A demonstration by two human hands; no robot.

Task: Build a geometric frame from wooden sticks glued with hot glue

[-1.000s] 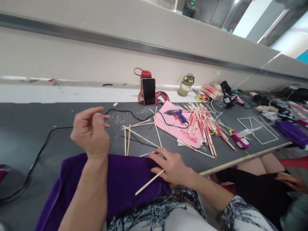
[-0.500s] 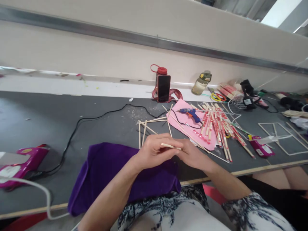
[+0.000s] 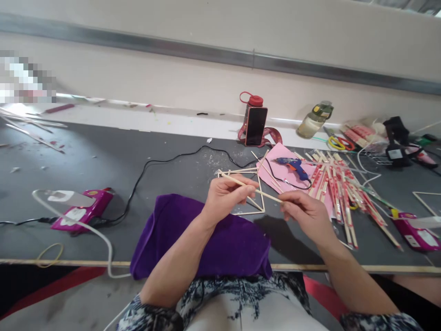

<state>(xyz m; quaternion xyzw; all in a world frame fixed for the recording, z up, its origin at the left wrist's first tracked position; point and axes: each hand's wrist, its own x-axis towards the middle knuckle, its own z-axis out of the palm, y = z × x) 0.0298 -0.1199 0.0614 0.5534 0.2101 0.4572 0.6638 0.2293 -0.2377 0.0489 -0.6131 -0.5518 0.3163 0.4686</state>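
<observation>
Both my hands hold one thin wooden stick [image 3: 253, 189] in the air above the grey table [image 3: 86, 156]. My left hand [image 3: 225, 196] pinches it near its left part, and my right hand [image 3: 305, 212] pinches its right end. Just behind the stick, a frame of glued sticks [image 3: 257, 172] lies on the table. A purple cloth [image 3: 203, 239] is spread at the table's near edge under my left forearm.
A blue glue gun [image 3: 292, 164] lies on pink paper [image 3: 275, 158], with its black cable [image 3: 165, 162] running left. Several red-wrapped chopsticks [image 3: 339, 191] are piled at right. A pink glue gun [image 3: 86, 210] sits at left. A phone [image 3: 255, 127] leans on a red-capped bottle.
My left hand came down from the air to join the right on the stick, which both lifted off the cloth. Since then the hands have moved apart along it. The view swung left.
</observation>
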